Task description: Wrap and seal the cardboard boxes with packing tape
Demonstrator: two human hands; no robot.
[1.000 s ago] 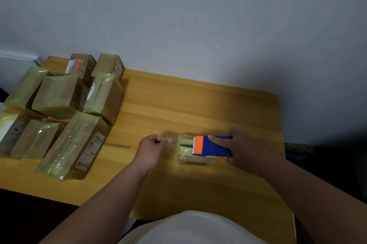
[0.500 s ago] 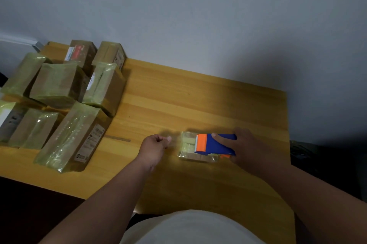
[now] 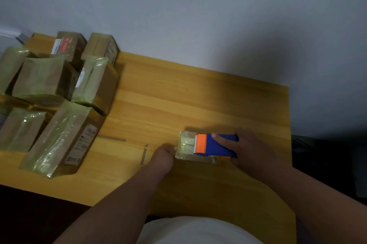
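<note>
Two hands on one small box [image 3: 187, 147], the landmark here, lying flat on the wooden table [image 3: 198, 97] near its front-right part, already glossy with tape. Right hand [image 3: 256, 150] grips the blue-and-orange tape dispenser [image 3: 215, 145], index finger laid along its top, thumb side underneath out of sight. Dispenser sits on top of the box, orange end toward the box's left half. Left hand [image 3: 163, 157] is curled at the box's left end, knuckles touching it; fingertips look pinched, but whether they hold tape or the box edge I can't tell, too blurry. Left of the box, flat on the table: two short tape strips [image 3: 111, 138], one lying across, one running toward the front edge just beside the left hand. Well left of the box: cluster of taped boxes [image 3: 65, 138], about seven visible, some leaning on each other, several with printed labels. Behind the box: plain grey wall [image 3: 178, 15]. White shirt [image 3: 198, 230] at the bottom edge.
</note>
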